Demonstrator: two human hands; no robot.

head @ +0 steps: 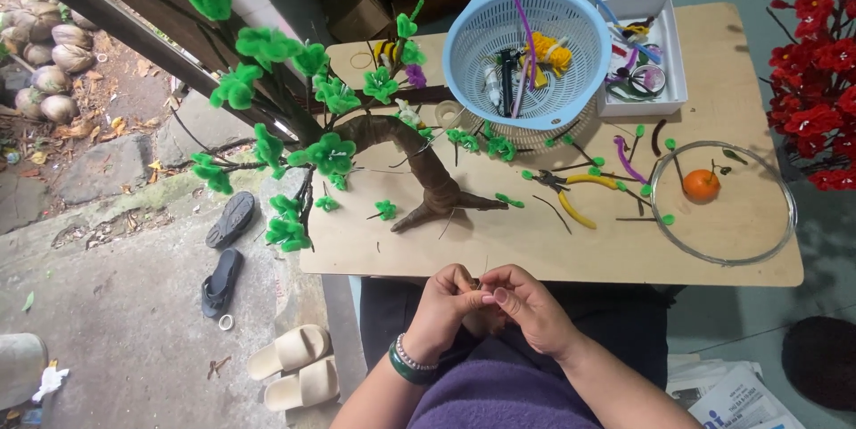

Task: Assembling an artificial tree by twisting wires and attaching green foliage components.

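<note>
Both hands meet just below the near edge of the wooden surface [535, 251], straight in front of the brown craft tree [406, 157], which I use as landmark. Left hand [443, 309] and right hand [526, 304] touch each other, fingers [486, 291] pinched together on a small dark piece [476, 284] held between the thumb and fingertips of both hands (too small to tell what it is; a thin wire strand seems to rise from it toward the surface edge). The piece sits right at the fingertips, between the two thumbs, near side of the tree trunk's base. Left wrist wears a green bangle [406, 367] and a bead bracelet. The tree stands on the left part of the surface, trunk bent, branches carrying green fuzzy leaves [330, 154] that spread left past the surface edge. Right of the tree: yellow-handled pliers [575, 193] lying flat, with loose green leaf stems [508, 200] scattered between pliers and trunk. Farther right of the tree, a round clear lid or ring [785, 188] holding an orange fruit shape [702, 185]. Behind and right of the tree, a light blue basket [473, 37] with tools and pipe cleaners, and beside it a white tray [676, 45] of small bits. Red flowers [816, 63] at the far right edge. Left of the tree, on the concrete floor, dark sandals [223, 251] and beige slides [294, 367].
</note>
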